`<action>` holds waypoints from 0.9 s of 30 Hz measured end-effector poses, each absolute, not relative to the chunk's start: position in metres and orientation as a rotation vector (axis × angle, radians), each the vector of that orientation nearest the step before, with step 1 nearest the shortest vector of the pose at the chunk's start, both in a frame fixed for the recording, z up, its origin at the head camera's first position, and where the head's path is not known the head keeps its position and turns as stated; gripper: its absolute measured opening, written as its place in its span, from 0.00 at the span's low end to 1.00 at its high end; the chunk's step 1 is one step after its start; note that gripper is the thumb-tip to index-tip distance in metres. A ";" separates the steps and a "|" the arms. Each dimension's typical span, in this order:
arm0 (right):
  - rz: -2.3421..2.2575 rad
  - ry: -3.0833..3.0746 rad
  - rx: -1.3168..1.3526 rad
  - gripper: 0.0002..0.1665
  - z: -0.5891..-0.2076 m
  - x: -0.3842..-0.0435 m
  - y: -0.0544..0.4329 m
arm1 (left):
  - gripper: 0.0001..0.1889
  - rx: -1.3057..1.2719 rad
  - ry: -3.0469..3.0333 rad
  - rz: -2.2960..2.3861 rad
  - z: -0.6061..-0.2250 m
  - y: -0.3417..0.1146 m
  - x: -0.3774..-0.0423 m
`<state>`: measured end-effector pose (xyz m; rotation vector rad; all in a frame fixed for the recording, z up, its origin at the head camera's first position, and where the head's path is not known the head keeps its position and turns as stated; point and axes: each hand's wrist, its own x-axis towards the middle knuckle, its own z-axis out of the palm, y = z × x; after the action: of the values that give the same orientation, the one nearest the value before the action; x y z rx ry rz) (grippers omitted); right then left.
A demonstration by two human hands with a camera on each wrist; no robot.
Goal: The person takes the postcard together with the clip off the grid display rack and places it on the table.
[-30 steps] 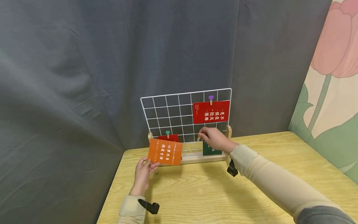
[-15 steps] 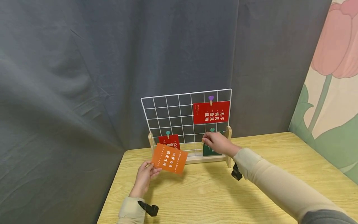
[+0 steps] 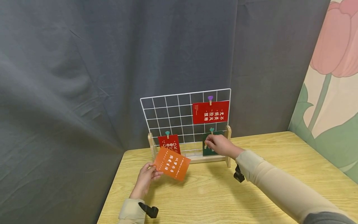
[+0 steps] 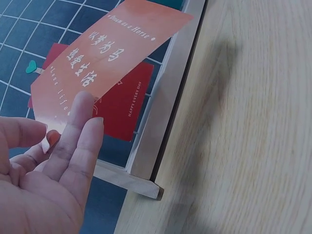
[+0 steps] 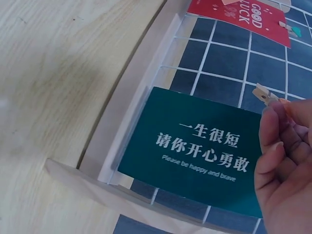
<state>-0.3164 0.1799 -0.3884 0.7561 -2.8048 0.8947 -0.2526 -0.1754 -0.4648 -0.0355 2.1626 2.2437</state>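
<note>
My left hand (image 3: 146, 179) pinches an orange card (image 3: 174, 166) with white lettering by its corner between thumb and fingers. The card is tilted and overlaps the lower left of a white wire grid (image 3: 172, 118). In my right hand (image 3: 223, 145) is a small wooden clothespin (image 5: 264, 93), pinched between thumb and fingertips, with a bit of orange showing at its end. That hand is just in front of a green card (image 5: 190, 151) clipped low on the right of the grid, and partly covers it in the head view.
A red card (image 3: 211, 112) hangs at the upper right under a purple heart clothespin (image 3: 210, 99). Another red card (image 3: 172, 143) hangs lower left from a teal heart clothespin (image 3: 167, 133). The wooden stand (image 3: 205, 159) holds the grid on a wood-grain table (image 3: 201, 199); grey curtain (image 3: 179, 46) behind.
My left hand has lowered and turned the orange card to the right, uncovering more of the lower-left red card. My right hand has shifted slightly right and down with the clothespin.
</note>
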 end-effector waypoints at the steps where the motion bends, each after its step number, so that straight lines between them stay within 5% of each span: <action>1: 0.890 -2.812 0.757 0.08 -0.389 -0.316 0.181 | 0.07 -0.037 2.167 2.237 -0.465 -0.176 -0.252; 27: 0.880 -2.852 0.788 0.08 -0.417 -0.316 0.199 | 0.06 -0.003 2.216 2.081 -0.472 -0.179 -0.247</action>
<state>-0.3159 0.1990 -0.4169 0.7876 -2.8524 0.8802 -0.2473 -0.1786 -0.4718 -0.0032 2.2162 2.0812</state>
